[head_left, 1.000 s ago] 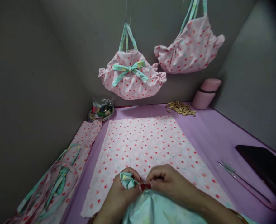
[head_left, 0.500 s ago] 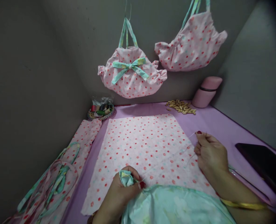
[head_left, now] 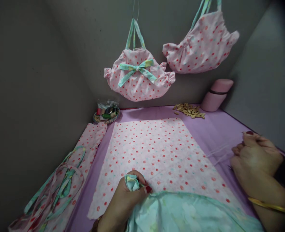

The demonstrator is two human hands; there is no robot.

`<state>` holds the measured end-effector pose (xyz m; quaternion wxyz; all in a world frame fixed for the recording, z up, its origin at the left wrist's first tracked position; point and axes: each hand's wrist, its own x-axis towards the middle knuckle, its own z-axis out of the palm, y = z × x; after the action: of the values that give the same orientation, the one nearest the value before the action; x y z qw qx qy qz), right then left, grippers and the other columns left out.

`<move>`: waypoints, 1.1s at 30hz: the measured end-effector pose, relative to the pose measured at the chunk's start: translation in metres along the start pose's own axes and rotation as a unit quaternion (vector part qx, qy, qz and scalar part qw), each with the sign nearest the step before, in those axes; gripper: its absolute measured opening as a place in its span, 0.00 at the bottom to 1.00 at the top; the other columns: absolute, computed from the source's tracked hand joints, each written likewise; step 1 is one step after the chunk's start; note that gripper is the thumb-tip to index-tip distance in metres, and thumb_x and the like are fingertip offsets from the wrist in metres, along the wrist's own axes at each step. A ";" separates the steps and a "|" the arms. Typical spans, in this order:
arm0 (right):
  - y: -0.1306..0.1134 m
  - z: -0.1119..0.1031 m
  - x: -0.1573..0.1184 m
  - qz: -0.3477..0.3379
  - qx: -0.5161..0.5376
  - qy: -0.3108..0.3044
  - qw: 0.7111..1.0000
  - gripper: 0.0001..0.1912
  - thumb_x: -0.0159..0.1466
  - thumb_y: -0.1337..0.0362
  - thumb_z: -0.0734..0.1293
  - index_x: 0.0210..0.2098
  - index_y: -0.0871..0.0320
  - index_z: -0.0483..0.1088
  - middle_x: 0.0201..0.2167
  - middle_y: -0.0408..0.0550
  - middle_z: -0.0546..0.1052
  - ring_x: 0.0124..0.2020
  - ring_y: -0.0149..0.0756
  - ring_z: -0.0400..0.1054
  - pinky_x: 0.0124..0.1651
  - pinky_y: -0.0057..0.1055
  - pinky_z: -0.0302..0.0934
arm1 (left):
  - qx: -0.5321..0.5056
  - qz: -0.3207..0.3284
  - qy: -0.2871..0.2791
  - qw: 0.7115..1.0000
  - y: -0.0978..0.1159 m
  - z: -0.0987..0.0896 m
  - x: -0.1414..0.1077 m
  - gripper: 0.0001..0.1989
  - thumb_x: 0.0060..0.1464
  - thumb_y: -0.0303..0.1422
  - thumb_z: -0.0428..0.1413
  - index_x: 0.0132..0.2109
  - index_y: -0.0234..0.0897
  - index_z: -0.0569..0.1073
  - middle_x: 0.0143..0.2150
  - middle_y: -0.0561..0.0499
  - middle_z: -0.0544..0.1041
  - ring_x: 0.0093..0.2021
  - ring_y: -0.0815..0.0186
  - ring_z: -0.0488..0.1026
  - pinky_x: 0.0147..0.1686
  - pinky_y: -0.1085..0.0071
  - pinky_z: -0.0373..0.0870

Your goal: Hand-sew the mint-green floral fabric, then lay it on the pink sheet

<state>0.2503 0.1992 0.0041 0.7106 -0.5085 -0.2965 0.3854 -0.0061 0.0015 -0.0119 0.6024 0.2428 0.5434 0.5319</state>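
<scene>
My left hand (head_left: 125,201) is closed on the gathered edge of a mint green cloth (head_left: 195,209), a bunched fold of it poking up between thumb and fingers. The rest of that cloth spreads along the bottom of the view. Out to the right, my right hand (head_left: 255,159) pinches a thin pale sewing thread (head_left: 221,149), which stretches back toward the cloth at my left hand. A needle cannot be clearly made out in the fingers. Beneath the thread lies a flat pink dotted cloth (head_left: 147,145).
Two pink dotted bags, one with a mint bow (head_left: 137,68), hang at the back wall. A basket of thread spools (head_left: 106,116), peanuts (head_left: 190,110) and a pink flask (head_left: 216,96) stand behind. Fabric straps (head_left: 65,183) lie on folded dotted cloth at left.
My right hand has moved right and away from the left hand, drawing the thread out. My left hand keeps its hold on the mint cloth. The view has shifted slightly.
</scene>
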 end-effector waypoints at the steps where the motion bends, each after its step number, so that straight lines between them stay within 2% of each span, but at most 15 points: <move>1: -0.001 -0.001 0.003 -0.016 -0.013 0.012 1.000 0.09 0.55 0.68 0.65 0.24 0.50 0.60 0.18 0.35 0.55 0.16 0.28 0.46 0.18 0.29 0.40 | 0.003 -0.002 0.000 1.000 0.001 0.000 0.000 0.15 0.39 0.34 0.65 0.29 0.36 0.66 0.23 0.55 0.69 0.23 0.73 0.63 0.24 0.77 0.54; 3: -0.003 0.002 0.002 -0.047 -0.046 0.025 0.998 0.08 0.54 0.65 0.66 0.24 0.51 0.61 0.18 0.35 0.56 0.16 0.28 0.47 0.19 0.29 0.42 | 0.004 -0.011 0.004 1.000 0.002 0.002 -0.001 0.15 0.39 0.34 0.65 0.29 0.36 0.66 0.23 0.56 0.69 0.22 0.73 0.62 0.23 0.77 0.54; 5: -0.006 0.008 -0.008 -0.060 -0.089 -0.020 0.994 0.07 0.53 0.64 0.68 0.29 0.52 0.65 0.19 0.35 0.59 0.16 0.28 0.48 0.19 0.29 0.42 | -0.006 -0.015 0.014 1.000 0.003 0.003 -0.002 0.15 0.38 0.34 0.66 0.29 0.36 0.66 0.23 0.57 0.69 0.22 0.73 0.63 0.24 0.78 0.54; 7: -0.007 0.015 -0.032 -0.067 -0.128 -0.107 0.984 0.09 0.51 0.65 0.70 0.33 0.54 0.70 0.20 0.36 0.63 0.18 0.28 0.52 0.20 0.28 0.44 | -0.019 -0.009 0.021 1.000 0.004 0.004 -0.002 0.16 0.38 0.33 0.66 0.29 0.36 0.65 0.23 0.56 0.70 0.23 0.73 0.64 0.24 0.78 0.55; 8: -0.007 0.019 -0.047 -0.064 -0.148 -0.177 0.971 0.11 0.51 0.65 0.71 0.35 0.54 0.72 0.20 0.37 0.65 0.20 0.28 0.55 0.22 0.27 0.47 | -0.025 -0.008 0.021 0.999 0.005 0.004 -0.003 0.16 0.38 0.34 0.66 0.29 0.36 0.65 0.24 0.56 0.70 0.23 0.73 0.64 0.24 0.77 0.56; 9: -0.007 0.022 -0.064 -0.051 -0.165 -0.254 0.952 0.08 0.50 0.65 0.71 0.32 0.56 0.74 0.19 0.38 0.66 0.20 0.28 0.57 0.22 0.27 0.49 | -0.030 -0.009 0.019 0.999 0.005 0.004 -0.003 0.17 0.38 0.34 0.66 0.29 0.36 0.65 0.24 0.55 0.71 0.22 0.73 0.64 0.24 0.77 0.56; 10: -0.006 0.024 -0.081 -0.029 -0.186 -0.342 0.921 0.06 0.49 0.65 0.72 0.28 0.57 0.75 0.17 0.37 0.64 0.19 0.28 0.57 0.22 0.26 0.49 | -0.037 -0.009 0.017 0.999 0.005 0.004 -0.003 0.17 0.38 0.34 0.66 0.29 0.36 0.65 0.24 0.55 0.71 0.22 0.73 0.64 0.24 0.77 0.56; 11: -0.004 0.026 -0.097 -0.002 -0.240 -0.494 0.836 0.06 0.50 0.66 0.70 0.30 0.56 0.76 0.14 0.35 0.62 0.17 0.27 0.54 0.21 0.25 0.48 | -0.043 -0.009 0.015 0.999 0.006 0.004 -0.002 0.17 0.39 0.34 0.66 0.29 0.36 0.65 0.24 0.55 0.71 0.22 0.73 0.64 0.24 0.77 0.56; 12: -0.003 0.027 -0.111 0.004 -0.269 -0.595 0.758 0.07 0.51 0.67 0.70 0.31 0.57 0.76 0.15 0.36 0.64 0.18 0.27 0.56 0.21 0.24 0.49 | -0.046 -0.008 0.013 0.999 0.006 0.003 -0.002 0.17 0.39 0.34 0.66 0.30 0.36 0.64 0.24 0.55 0.71 0.22 0.73 0.64 0.24 0.77 0.57; 14: 0.000 0.027 -0.128 -0.022 -0.299 -0.686 0.663 0.05 0.53 0.71 0.67 0.28 0.58 0.75 0.18 0.38 0.68 0.21 0.27 0.60 0.25 0.23 0.51 | -0.030 0.006 0.017 0.999 0.008 0.001 -0.001 0.17 0.39 0.34 0.66 0.29 0.36 0.64 0.24 0.55 0.71 0.23 0.73 0.64 0.24 0.77 0.57; 15: 0.002 0.027 -0.131 -0.038 -0.304 -0.694 0.652 0.05 0.53 0.72 0.66 0.26 0.59 0.74 0.20 0.39 0.70 0.23 0.28 0.62 0.27 0.23 0.52 | -0.010 0.019 0.023 1.000 0.009 0.000 0.000 0.16 0.39 0.34 0.66 0.29 0.36 0.64 0.24 0.55 0.71 0.24 0.72 0.64 0.25 0.77 0.57; 20: 0.007 0.026 -0.125 -0.038 -0.332 -0.687 0.645 0.08 0.55 0.72 0.63 0.20 0.60 0.69 0.18 0.39 0.67 0.22 0.26 0.60 0.26 0.21 0.50 | 0.109 0.056 0.050 0.991 0.016 -0.003 0.003 0.12 0.41 0.31 0.63 0.28 0.34 0.66 0.23 0.55 0.69 0.24 0.72 0.61 0.25 0.76 0.57; 28: 0.012 0.025 -0.124 -0.058 -0.365 -0.682 0.631 0.09 0.54 0.73 0.62 0.19 0.59 0.65 0.17 0.37 0.64 0.22 0.26 0.58 0.26 0.23 0.48 | 0.121 0.046 0.045 0.991 0.016 -0.004 0.006 0.09 0.41 0.31 0.61 0.30 0.33 0.68 0.26 0.53 0.71 0.26 0.70 0.64 0.27 0.74 0.59; 30: 0.008 0.025 -0.124 -0.043 -0.360 -0.672 0.646 0.04 0.56 0.70 0.63 0.25 0.57 0.66 0.17 0.36 0.61 0.21 0.27 0.56 0.24 0.23 0.47 | 0.135 0.051 0.060 0.988 0.016 -0.005 0.006 0.10 0.42 0.32 0.60 0.31 0.33 0.68 0.26 0.53 0.71 0.26 0.70 0.63 0.27 0.74 0.59; 33: -0.001 0.023 -0.129 -0.055 -0.320 -0.634 0.702 0.05 0.63 0.65 0.58 0.33 0.56 0.65 0.21 0.38 0.63 0.24 0.29 0.58 0.26 0.24 0.51 | 0.149 0.062 0.082 0.984 0.016 -0.005 0.005 0.09 0.43 0.32 0.59 0.31 0.33 0.68 0.26 0.53 0.70 0.26 0.70 0.63 0.27 0.74 0.58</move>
<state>0.1637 0.1005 0.0083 0.1693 -0.3235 -0.8097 0.4595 -0.0173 0.0093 -0.0009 0.4788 0.3186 0.6478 0.4996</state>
